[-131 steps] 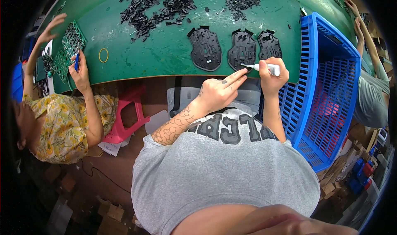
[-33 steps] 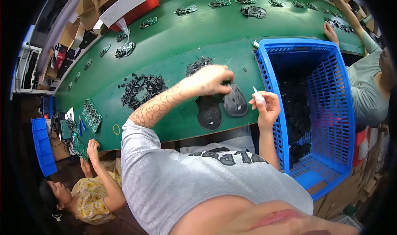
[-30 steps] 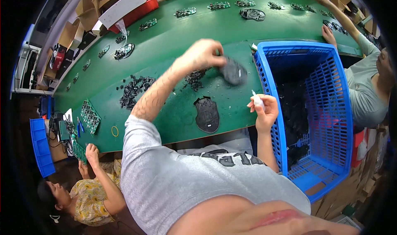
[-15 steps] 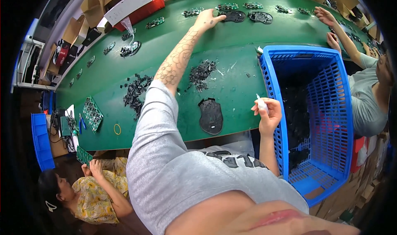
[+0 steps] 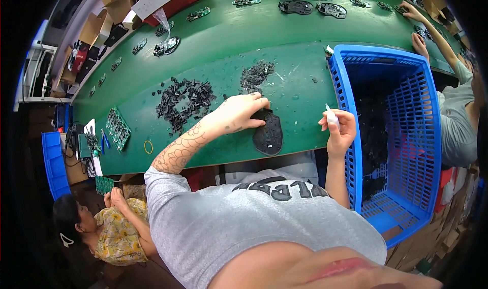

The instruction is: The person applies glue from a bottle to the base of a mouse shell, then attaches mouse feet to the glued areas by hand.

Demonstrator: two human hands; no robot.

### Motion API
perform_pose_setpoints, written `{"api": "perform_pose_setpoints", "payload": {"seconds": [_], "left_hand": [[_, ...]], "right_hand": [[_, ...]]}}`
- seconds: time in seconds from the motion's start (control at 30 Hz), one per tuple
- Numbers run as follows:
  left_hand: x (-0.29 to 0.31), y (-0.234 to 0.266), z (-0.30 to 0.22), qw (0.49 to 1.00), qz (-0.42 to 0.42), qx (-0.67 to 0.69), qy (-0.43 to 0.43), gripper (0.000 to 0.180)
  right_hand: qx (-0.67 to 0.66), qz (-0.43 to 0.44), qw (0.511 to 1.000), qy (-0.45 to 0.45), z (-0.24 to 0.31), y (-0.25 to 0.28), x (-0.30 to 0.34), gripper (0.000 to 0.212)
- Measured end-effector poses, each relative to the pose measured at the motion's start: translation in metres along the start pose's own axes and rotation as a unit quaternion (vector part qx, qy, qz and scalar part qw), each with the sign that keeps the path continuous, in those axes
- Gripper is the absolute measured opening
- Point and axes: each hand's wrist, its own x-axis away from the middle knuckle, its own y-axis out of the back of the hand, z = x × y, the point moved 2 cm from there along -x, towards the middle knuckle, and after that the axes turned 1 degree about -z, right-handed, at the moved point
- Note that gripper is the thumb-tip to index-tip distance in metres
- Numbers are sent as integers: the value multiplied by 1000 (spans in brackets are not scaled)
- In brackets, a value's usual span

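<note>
My left hand reaches over the table with its thumb and fingers curled round the upper end of a black mouse-shaped plastic shell. That shell lies flat near the table's front edge, its upper end partly hidden by the fingers. To its right, my right hand is closed round a small white squeeze bottle, narrow tip up, held above the table edge beside the blue basket. A pile of small black plastic pieces is just beyond my left hand. A wider black heap spreads to its left.
A big blue basket with black parts inside stands at right. Two more black shells and a row of green circuit boards lie on the far green table. Co-workers sit at lower left and far right; a yellow ring lies at left.
My left hand has come back from the far shells to the near shell. My right hand still holds the white bottle. The whole view has shifted slightly.
</note>
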Motion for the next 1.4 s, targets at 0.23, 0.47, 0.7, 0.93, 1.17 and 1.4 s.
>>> {"api": "perform_pose_setpoints", "payload": {"seconds": [0.23,0.47,0.7,0.93,1.17,1.4], "left_hand": [[-67,76,80,966,-183,92,156,38],[-146,100,225,890,-338,-9,304,57],[-146,86,247,901,-307,59,302,76],[-79,78,147,906,-360,166,149,68],[24,46,19,929,-294,222,29,53],[48,5,-7,944,-280,170,-29,52]], "right_hand": [[38,-25,999,-19,1,3,4,28],[104,-21,994,0,2,-2,-4,21],[224,102,968,-57,13,-51,-31,20],[140,70,987,-27,-52,-77,-104,19],[306,115,945,6,-71,-78,-115,30],[423,63,894,135,-7,-75,-137,61]]}}
